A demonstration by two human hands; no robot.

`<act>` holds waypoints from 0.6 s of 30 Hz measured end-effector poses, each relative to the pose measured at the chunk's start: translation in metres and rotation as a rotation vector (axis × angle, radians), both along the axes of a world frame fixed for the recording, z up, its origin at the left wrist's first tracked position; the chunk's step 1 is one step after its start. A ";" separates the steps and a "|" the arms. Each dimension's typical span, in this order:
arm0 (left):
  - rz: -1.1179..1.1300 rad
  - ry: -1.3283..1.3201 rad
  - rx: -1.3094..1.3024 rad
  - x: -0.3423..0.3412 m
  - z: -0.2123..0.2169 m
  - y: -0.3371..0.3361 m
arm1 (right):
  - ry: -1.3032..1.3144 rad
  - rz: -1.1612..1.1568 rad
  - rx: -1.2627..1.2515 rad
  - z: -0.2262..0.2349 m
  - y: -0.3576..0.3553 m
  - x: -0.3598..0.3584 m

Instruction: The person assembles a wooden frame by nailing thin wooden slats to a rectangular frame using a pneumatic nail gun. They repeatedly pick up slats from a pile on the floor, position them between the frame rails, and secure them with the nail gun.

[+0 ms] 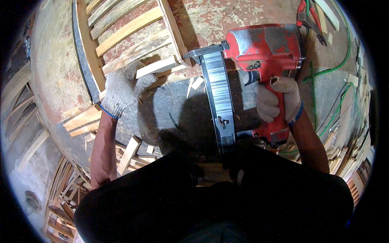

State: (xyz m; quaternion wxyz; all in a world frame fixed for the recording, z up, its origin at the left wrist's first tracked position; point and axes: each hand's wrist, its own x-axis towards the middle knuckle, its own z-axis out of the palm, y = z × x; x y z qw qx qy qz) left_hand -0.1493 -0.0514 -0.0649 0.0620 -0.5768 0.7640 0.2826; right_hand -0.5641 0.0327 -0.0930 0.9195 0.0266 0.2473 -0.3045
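Observation:
My right hand [279, 99], in a pale knit glove with a blue cuff, is closed around the handle of a red pneumatic nail gun [263, 48]. A finger lies below its trigger, and its long silver magazine [217, 87] points down toward my lap. The gun's nose is beside the right rail [173, 32] of a slatted wooden frame. At the near end of that frame, my gloved left hand [126, 86] is closed on a wooden slat [158, 66] lying across between the rails. The glove hides part of this slat and its left end.
Red-handled pliers [310, 20] lie at the upper right, near a green air hose [330, 69]. Wood offcuts [129, 154] are piled by my left forearm, and thin strips [344, 158] are stacked at the right. The worn bench top [56, 60] is under the frame.

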 end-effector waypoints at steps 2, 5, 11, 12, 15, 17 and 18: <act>-0.012 0.010 -0.024 0.002 -0.004 0.001 | -0.002 -0.008 0.015 0.001 -0.001 0.001; -0.030 -0.011 -0.050 0.002 -0.005 0.000 | -0.003 0.000 0.001 0.000 0.000 0.000; 0.045 0.011 0.025 -0.006 0.003 0.000 | -0.251 -0.108 -0.054 -0.039 0.018 -0.019; 0.068 0.028 0.035 -0.008 0.003 0.000 | -0.215 -0.135 -0.050 -0.043 0.022 -0.026; -0.011 -0.047 -0.076 -0.005 0.008 0.003 | 0.126 -0.150 -0.021 0.003 -0.001 -0.016; -0.024 0.058 -0.061 -0.002 0.005 0.002 | 0.150 -0.113 -0.061 -0.013 0.007 -0.034; -0.046 0.130 -0.081 0.002 0.006 0.000 | 0.220 -0.127 -0.027 -0.020 0.010 -0.044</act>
